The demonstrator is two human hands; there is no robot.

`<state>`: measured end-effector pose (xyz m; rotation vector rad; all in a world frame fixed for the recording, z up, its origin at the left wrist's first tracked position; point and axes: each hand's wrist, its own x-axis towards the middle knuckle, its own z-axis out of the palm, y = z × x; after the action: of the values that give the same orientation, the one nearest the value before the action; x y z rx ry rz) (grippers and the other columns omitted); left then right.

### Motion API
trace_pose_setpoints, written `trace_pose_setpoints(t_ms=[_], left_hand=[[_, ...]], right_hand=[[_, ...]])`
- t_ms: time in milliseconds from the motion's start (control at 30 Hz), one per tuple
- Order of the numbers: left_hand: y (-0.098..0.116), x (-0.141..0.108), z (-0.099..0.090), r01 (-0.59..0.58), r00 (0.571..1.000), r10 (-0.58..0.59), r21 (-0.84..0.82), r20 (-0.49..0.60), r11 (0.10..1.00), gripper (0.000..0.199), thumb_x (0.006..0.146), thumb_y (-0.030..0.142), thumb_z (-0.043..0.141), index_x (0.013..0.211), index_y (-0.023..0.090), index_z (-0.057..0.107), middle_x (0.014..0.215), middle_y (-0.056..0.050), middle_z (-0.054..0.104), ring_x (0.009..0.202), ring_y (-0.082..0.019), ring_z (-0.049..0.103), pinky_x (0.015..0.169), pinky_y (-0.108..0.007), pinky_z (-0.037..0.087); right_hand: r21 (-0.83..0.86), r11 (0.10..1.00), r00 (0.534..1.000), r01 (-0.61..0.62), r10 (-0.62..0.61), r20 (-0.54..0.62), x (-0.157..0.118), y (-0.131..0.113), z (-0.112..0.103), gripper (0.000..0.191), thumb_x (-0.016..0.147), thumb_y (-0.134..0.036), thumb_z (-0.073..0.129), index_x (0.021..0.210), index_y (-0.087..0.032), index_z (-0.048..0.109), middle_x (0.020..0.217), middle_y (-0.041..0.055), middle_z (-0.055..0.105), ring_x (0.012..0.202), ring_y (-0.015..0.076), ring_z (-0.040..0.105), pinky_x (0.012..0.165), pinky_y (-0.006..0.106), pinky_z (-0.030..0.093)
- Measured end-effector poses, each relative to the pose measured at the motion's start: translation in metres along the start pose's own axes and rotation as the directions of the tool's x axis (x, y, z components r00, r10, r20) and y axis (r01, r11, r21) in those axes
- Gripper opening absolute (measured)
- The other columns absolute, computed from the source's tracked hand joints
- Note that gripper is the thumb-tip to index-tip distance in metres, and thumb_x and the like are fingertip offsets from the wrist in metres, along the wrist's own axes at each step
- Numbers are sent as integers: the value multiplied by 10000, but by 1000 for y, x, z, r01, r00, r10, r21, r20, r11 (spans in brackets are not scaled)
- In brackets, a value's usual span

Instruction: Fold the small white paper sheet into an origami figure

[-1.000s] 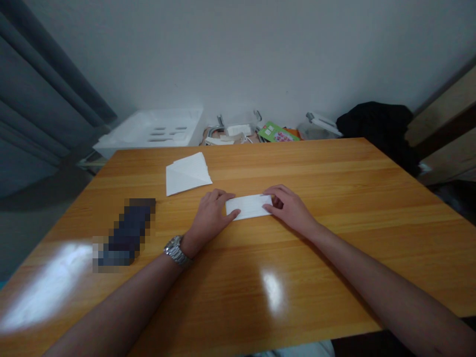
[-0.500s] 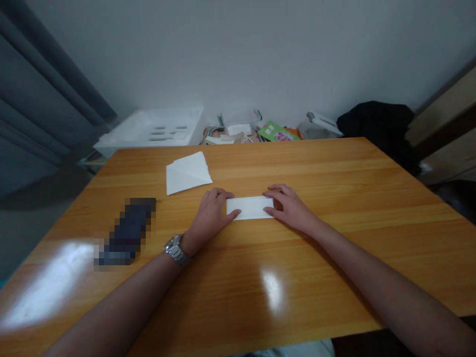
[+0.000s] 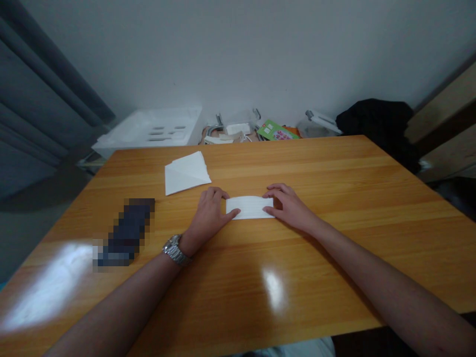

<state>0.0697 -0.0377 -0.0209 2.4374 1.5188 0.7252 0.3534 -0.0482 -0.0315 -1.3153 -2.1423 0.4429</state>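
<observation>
Left hand (image 3: 210, 211) and right hand (image 3: 293, 210) have fingers clamped on a white pleated strip (image 3: 251, 208): probably light, soft, best pinched at its ends.

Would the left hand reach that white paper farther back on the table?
Probably yes: the white paper lies just beyond the left hand, and nothing seems to stand between them. The hand would likely have to let go of the white strip first.
</observation>
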Motion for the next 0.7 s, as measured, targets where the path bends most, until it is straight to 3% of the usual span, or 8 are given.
trace_pose_setpoints(t_ms=[200,333,500,700], left_hand=[[2,2,-3,19,999,-17,-54,35,998,330,846,403,736,1038,192,570,1019,-63,641,954,-274,568,894,-437,453],[2,4,-7,50,998,-40,-186,52,981,212,893,308,660,1058,196,588,980,-49,678,938,-243,624,887,-404,469],[1,2,-9,93,995,-76,-397,58,913,166,925,284,601,1073,209,599,962,-23,680,913,-187,652,848,-323,509],[3,2,-9,165,986,-149,-585,75,794,212,894,330,662,1056,202,617,902,-13,679,840,-161,662,779,-279,538]], right_hand=[[6,1000,1000,18,-18,-5,0,-2,-2,262,874,-293,715,1121,-226,661,1252,123,594,1208,296,552,1063,488,424],[9,1000,1000,27,-27,2,0,-3,-2,277,883,-287,705,1150,-234,653,1245,119,603,1196,295,556,1059,487,423],[10,1000,1000,15,-15,11,0,-3,-2,347,881,-295,701,1215,-238,628,1254,118,611,1194,301,553,1057,492,425],[22,1000,1000,19,-19,0,-2,-8,-6,384,889,-310,687,1260,-237,618,1276,119,617,1207,302,549,1061,492,424]])
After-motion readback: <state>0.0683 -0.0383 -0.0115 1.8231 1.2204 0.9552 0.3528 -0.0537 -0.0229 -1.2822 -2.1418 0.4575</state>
